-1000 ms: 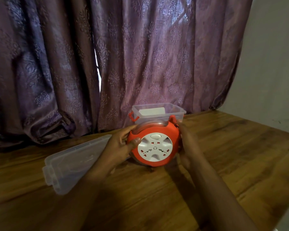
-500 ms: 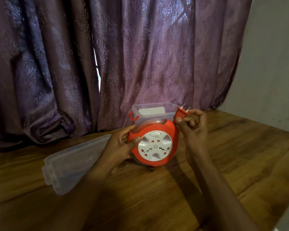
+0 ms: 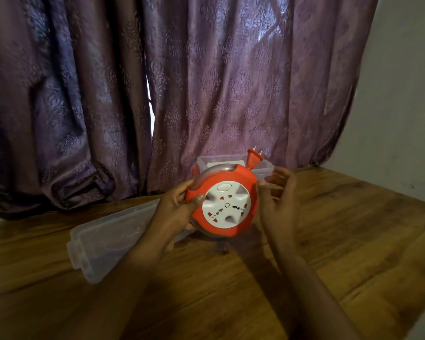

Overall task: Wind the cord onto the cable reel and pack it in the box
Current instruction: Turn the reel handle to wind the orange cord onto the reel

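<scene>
An orange cable reel (image 3: 225, 204) with a white socket face stands upright just above the wooden table (image 3: 341, 229). My left hand (image 3: 176, 209) grips its left rim, thumb on the front. The orange plug (image 3: 253, 158) sticks up from the reel's top right, prongs upward, with no loose cord showing. My right hand (image 3: 279, 200) is beside the reel's right edge, fingers loosely bent, one fingertip at the rim. The clear plastic box (image 3: 265, 166) stands open behind the reel, mostly hidden by it.
The clear box lid (image 3: 103, 239) lies on the table to the left, partly under my left forearm. A purple patterned curtain (image 3: 206, 94) hangs close behind the box. A pale wall (image 3: 402, 94) is at the right.
My right hand has let go of the plug and dropped to the reel's right side. The plug now stands up on its own at the reel's top.
</scene>
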A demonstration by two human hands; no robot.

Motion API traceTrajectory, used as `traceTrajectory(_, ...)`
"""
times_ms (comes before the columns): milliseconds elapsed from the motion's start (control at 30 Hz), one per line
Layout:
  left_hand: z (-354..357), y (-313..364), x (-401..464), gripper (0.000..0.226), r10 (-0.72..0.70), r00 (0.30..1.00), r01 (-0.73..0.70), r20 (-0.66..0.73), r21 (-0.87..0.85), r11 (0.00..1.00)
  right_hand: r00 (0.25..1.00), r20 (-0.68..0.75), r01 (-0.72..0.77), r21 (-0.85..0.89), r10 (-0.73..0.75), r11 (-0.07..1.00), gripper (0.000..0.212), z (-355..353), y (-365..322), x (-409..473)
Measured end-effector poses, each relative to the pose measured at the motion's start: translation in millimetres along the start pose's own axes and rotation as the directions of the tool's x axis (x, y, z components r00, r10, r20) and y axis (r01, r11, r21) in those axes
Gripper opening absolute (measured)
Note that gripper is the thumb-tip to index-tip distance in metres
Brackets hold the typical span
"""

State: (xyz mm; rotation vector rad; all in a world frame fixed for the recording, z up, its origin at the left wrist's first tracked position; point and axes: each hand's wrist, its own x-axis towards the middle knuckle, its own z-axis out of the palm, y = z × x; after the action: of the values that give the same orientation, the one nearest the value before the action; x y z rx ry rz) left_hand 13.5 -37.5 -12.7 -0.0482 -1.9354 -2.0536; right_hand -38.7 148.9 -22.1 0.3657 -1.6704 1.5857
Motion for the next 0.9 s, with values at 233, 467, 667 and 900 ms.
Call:
traceTrajectory(233,-9,5,7,0.037,-0.038,0.990,0.037,-0.135,-0.012,0.999,0.788,0.593,0.492,-0.443,-0.167,0.749,0.054,20,-15,-25)
traceTrajectory(467,-14,7,8,0.034,-0.053,0.988,0.055,-0.147,0.011,0.998,0.652,0.758,0.585,-0.507,0.005,0.633,0.090,22,-23,-29)
traceTrajectory(667,-4,6,4,0.028,-0.045,0.992,0.045,-0.114,-0.002,0.999,0.721,0.693,0.562,-0.585,0.001,0.584,0.087,22,-17,-30)
traceTrajectory(900,4,1,3,0.034,-0.041,0.990,0.037,-0.135,-0.031,0.999,0.808,0.588,0.452,-0.650,0.028,0.611,0.062,24,-14,-30)
